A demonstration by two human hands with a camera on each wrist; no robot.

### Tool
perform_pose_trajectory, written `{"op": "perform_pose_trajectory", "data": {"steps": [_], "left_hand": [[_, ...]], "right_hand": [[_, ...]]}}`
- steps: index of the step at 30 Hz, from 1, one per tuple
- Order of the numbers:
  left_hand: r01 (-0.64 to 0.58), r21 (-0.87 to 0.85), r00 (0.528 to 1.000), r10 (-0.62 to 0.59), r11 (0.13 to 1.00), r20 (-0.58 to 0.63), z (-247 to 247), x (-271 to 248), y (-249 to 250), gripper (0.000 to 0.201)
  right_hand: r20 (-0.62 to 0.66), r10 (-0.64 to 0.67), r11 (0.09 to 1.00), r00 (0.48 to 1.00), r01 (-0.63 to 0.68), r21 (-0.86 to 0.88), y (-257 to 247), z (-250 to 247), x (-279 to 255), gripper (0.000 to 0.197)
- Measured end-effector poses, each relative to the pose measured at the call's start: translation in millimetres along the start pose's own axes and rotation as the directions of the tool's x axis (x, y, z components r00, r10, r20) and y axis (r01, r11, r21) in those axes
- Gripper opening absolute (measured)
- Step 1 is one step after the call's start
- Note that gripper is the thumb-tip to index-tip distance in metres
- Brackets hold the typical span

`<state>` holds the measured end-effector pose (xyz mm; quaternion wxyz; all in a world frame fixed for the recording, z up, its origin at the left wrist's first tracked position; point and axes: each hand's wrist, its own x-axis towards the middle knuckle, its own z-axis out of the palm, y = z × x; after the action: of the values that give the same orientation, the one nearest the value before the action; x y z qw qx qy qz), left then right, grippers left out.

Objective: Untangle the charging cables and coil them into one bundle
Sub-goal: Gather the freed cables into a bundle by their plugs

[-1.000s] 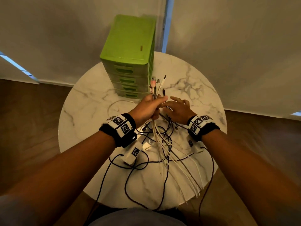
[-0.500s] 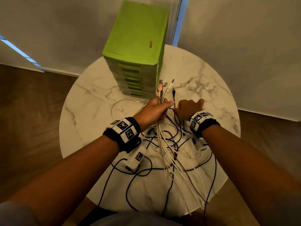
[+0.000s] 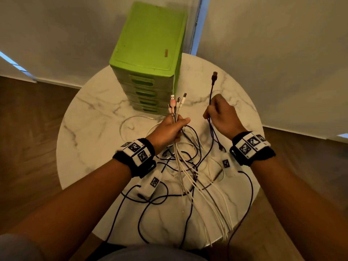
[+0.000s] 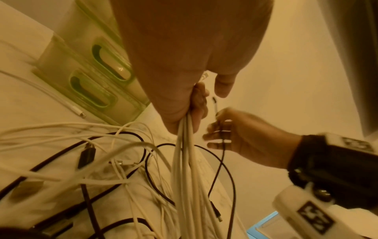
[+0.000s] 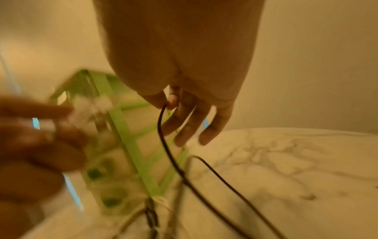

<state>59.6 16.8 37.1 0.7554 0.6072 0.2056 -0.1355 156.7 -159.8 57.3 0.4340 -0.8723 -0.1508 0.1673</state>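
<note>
My left hand (image 3: 172, 127) grips a bunch of white cables (image 3: 178, 108) near their plugs, which stick up past my fist; the strands hang down over the table's near edge (image 4: 185, 161). My right hand (image 3: 219, 113) pinches a black cable (image 3: 211, 91) between thumb and forefinger, its USB plug pointing up and away; the other fingers hang loosely extended (image 5: 192, 126). The black cable (image 5: 163, 142) drops from the pinch to the tangle of black and white cables (image 3: 186, 166) lying on the round marble table (image 3: 90, 129) between my wrists.
A green plastic drawer unit (image 3: 150, 59) stands at the back of the table, close behind my left hand. One white cable (image 3: 131, 119) loops loose by its base. Table edges drop to a wooden floor (image 3: 28, 129); walls are close behind.
My right hand has pulled away from the left to the right and lifted the black cable's plug end up clear of the white bunch. The left hand keeps its grip.
</note>
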Motion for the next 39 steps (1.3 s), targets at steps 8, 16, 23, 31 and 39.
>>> {"op": "perform_pose_trajectory", "data": {"steps": [8,16,23,31,39], "left_hand": [[-0.049,-0.157,0.999,0.05,0.986,0.003,25.5,-18.5,11.5,0.055],[-0.098,-0.083,0.994,0.094,0.992,-0.058,37.6,-63.9,2.7,0.035],[-0.215,-0.073,0.968,0.202,0.974,-0.152,33.5,-96.6,5.2,0.024],[-0.319,-0.311,0.947,0.309,0.895,-0.083,-8.7,-128.7,57.1,0.033],[-0.289,-0.163,0.956,0.276,0.943,-0.098,-33.6,-153.8,67.8,0.035]], "right_hand": [[0.087,-0.163,0.976,0.983,0.147,0.161,-40.2,21.1,-91.5,0.009],[0.088,-0.241,0.967,0.966,0.247,-0.057,-45.8,42.1,-142.7,0.011],[0.099,-0.255,0.913,0.962,0.273,-0.302,-23.2,58.3,-165.1,0.046],[0.316,0.1,0.912,0.944,0.04,-0.409,2.4,44.2,-187.7,0.058],[-0.141,0.014,0.992,0.99,-0.031,-0.12,-7.1,26.7,-168.9,0.044]]}}
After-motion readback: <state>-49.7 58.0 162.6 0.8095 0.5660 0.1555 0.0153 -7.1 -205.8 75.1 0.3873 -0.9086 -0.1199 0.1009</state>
